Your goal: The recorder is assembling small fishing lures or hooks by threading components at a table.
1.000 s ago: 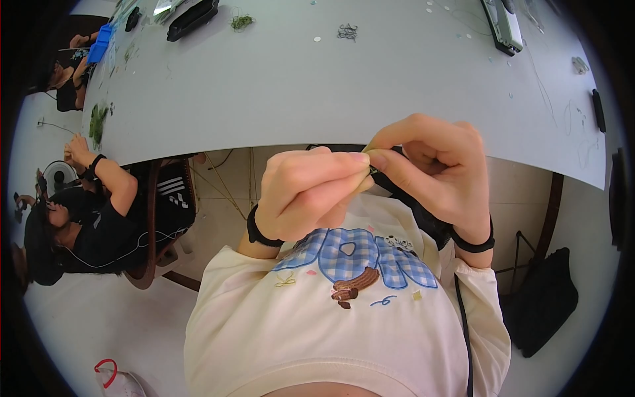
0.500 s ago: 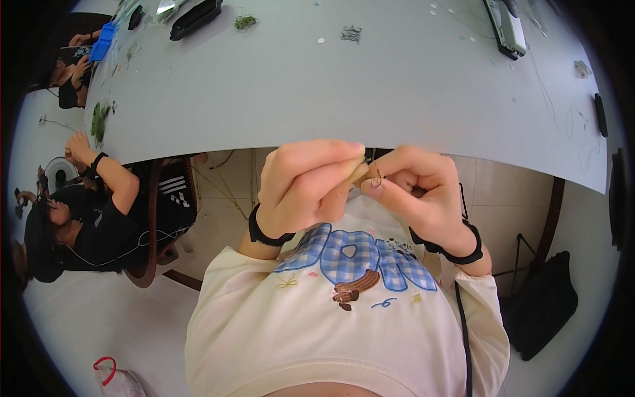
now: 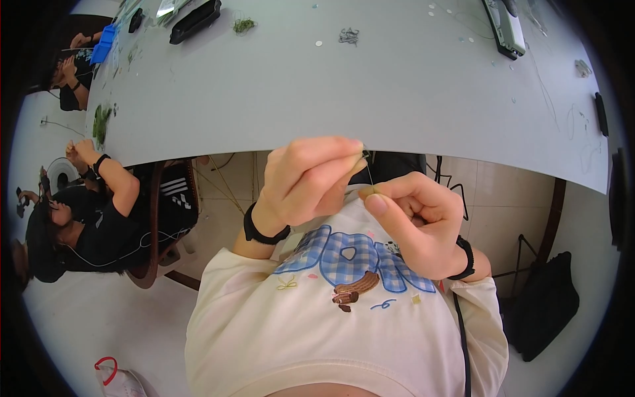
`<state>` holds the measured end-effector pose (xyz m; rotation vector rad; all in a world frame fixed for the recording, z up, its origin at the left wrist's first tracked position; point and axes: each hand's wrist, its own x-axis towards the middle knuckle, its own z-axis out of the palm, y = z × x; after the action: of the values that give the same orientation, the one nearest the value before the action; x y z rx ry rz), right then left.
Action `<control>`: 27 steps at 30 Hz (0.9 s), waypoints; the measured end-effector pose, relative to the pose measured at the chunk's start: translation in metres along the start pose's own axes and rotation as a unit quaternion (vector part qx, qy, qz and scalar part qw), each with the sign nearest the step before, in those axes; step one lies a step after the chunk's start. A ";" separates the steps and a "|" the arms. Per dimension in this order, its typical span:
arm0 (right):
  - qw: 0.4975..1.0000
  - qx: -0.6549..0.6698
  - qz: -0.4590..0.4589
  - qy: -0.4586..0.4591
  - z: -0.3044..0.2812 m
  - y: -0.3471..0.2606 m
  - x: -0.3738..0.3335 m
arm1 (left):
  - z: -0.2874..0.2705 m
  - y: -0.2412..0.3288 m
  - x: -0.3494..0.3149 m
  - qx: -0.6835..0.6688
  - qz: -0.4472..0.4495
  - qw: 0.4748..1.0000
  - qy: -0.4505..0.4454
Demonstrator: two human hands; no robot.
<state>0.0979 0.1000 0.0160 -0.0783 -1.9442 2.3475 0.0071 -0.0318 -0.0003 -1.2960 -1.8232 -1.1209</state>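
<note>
Over the near edge of the table, my left hand (image 3: 307,178) pinches a tiny dark green thing (image 3: 366,154) at the tips of thumb and fingers. Its exact kind is too small to make out. From it a thin thread (image 3: 370,174) runs down, fairly straight, to my right hand (image 3: 420,221). The right thumb and forefinger are pressed together on the thread's lower end, with the other fingers curled. A black band circles each wrist. The fingers hide most of what the left hand holds.
On the grey table (image 3: 284,99) lie a black tray (image 3: 195,21), a green thread tangle (image 3: 244,26), a grey tangle (image 3: 348,36) and a white-and-black stapler-like tool (image 3: 505,30). At left, a person (image 3: 86,218) sits near the table; another is beyond. A black bag-like thing (image 3: 542,308) stands right.
My right hand has moved down, away from the left fingertips, and the loop of thread between them is now drawn straight. My left hand stays nearly in place.
</note>
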 end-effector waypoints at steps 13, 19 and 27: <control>0.931 -0.298 -0.210 -0.033 -0.015 -0.030 0.025 | 0.001 -0.003 -0.006 -0.047 0.070 0.996 -0.021; 0.926 -0.295 -0.235 0.004 -0.013 -0.019 0.034 | -0.005 0.004 -0.008 -0.046 0.052 0.997 -0.045; 0.961 -0.241 -0.124 -0.049 -0.017 -0.011 0.039 | 0.002 -0.001 -0.009 -0.068 0.094 0.993 0.015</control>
<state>0.0607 0.1226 0.0242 0.2400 -2.3710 1.7154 0.0088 -0.0338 -0.0092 -1.4862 -1.5886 -1.1708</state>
